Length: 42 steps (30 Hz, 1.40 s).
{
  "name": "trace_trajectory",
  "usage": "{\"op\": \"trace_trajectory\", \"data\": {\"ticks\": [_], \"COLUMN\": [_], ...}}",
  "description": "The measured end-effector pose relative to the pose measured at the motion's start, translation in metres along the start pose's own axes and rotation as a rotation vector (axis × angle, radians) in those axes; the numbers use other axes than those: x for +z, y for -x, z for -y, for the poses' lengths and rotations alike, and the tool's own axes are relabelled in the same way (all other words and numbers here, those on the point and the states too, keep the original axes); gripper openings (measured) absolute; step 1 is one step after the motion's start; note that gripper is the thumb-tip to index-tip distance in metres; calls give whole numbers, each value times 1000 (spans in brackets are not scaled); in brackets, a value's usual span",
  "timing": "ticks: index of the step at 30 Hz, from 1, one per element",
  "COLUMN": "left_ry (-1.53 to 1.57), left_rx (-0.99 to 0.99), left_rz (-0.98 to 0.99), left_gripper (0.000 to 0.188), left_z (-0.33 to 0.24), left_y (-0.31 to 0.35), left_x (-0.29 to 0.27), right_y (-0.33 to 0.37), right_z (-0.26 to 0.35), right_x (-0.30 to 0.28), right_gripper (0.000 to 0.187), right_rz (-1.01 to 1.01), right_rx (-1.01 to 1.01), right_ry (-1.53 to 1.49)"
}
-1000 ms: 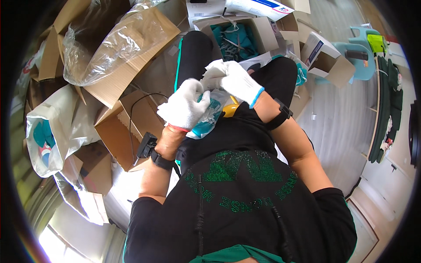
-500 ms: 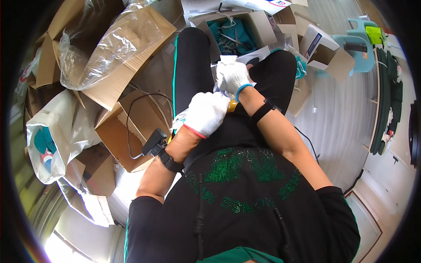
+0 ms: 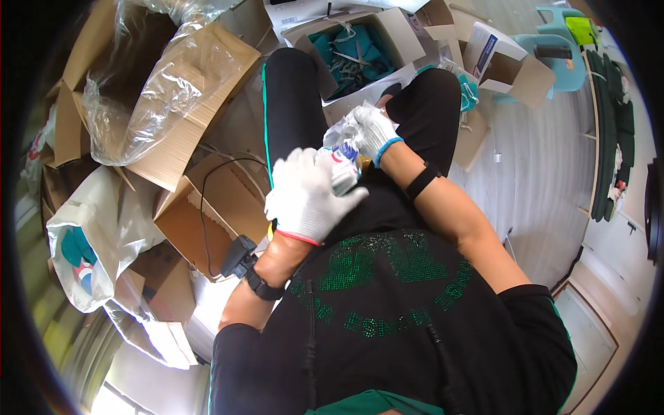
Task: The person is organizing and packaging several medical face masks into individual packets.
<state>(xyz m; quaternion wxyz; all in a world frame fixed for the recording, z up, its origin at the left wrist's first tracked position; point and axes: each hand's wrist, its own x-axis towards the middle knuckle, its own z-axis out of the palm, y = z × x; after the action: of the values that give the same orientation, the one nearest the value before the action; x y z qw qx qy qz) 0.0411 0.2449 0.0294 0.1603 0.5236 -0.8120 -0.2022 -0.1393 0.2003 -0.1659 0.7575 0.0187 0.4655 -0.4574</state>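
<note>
Fingers of both gloved hands seemingly grip a plastic-wrapped packet.

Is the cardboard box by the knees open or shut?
Open. The box has its flaps folded outward, and teal items show inside it, just beyond the right hand.

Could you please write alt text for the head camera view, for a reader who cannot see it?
Seen from above, a seated person's gloved left hand and right hand hold a clear plastic bag over the lap. Open cardboard boxes and plastic wrapping lie on the floor around the legs.
</note>
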Motion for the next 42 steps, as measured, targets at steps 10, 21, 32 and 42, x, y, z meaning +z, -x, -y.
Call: {"op": "trace_trajectory", "data": {"ticks": [10, 21, 32, 42], "left_ry": [124, 1480, 1887, 2263], "left_rx": [-157, -788, -1335, -1293], "left_rz": [297, 334, 349, 624], "left_gripper": [27, 23, 36, 30], "left_z": [34, 73, 76, 141], "left_y": [-28, -168, -233, -230], "left_x": [-5, 111, 210, 342], "right_y": [24, -8, 22, 23], "right_z": [15, 158, 174, 167], "right_x": [4, -25, -24, 22], "right_gripper": [25, 33, 97, 47], "right_rz": [-214, -121, -147, -278], "right_rx": [278, -122, 137, -457], "right_ry": [-448, -366, 215, 945]}}
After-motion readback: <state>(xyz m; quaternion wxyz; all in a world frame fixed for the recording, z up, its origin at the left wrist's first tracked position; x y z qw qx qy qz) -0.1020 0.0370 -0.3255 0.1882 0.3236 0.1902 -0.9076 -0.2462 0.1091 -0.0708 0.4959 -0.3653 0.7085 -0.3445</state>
